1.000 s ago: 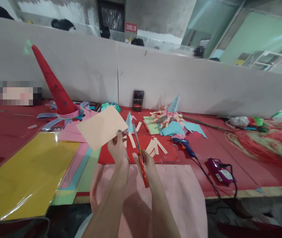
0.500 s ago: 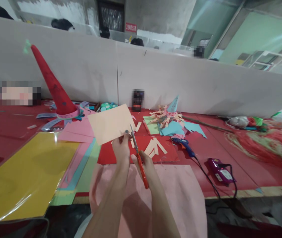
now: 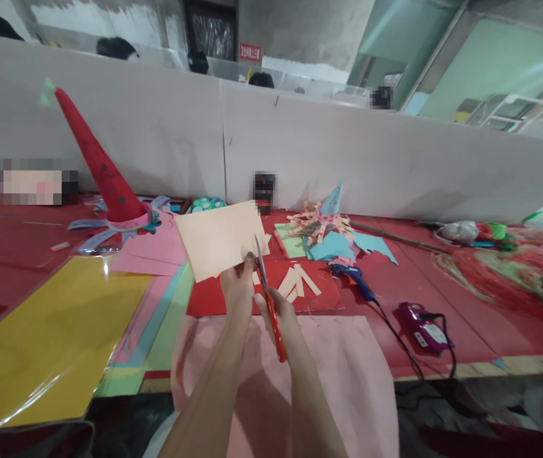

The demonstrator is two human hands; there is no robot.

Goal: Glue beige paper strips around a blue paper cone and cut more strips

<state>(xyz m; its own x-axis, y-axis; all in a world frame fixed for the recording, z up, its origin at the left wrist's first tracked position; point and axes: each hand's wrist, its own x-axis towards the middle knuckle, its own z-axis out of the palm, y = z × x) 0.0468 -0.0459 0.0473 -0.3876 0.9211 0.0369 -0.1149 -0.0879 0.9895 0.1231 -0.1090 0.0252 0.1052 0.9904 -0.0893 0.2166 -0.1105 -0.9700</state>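
A cream sheet of paper (image 3: 219,235) is pinched at its lower right corner by my left hand (image 3: 237,283), thumb on top. My right hand (image 3: 281,312) is wrapped round orange-handled scissors (image 3: 275,324). Their blades point up and away, overlapping the right part of the sheet; whether they bite into it I cannot tell. Below and right of the blades, several cut cream paper strips (image 3: 295,283) lie on a red board (image 3: 326,289). A pink cloth (image 3: 338,356) spreads beneath my forearms.
Left are a red cone hat (image 3: 102,168), a yellow sheet (image 3: 52,331) and coloured papers (image 3: 161,324). A small blue cone with fringe (image 3: 331,207) stands at the back. Right lie a blue glue gun (image 3: 355,277), a purple corded device (image 3: 424,327) and red-green strands (image 3: 495,277).
The cream sheet has shifted right and turned slightly flatter, moving further behind the scissor blades. My left hand has moved a little to the right; my right hand stays nearly in place.
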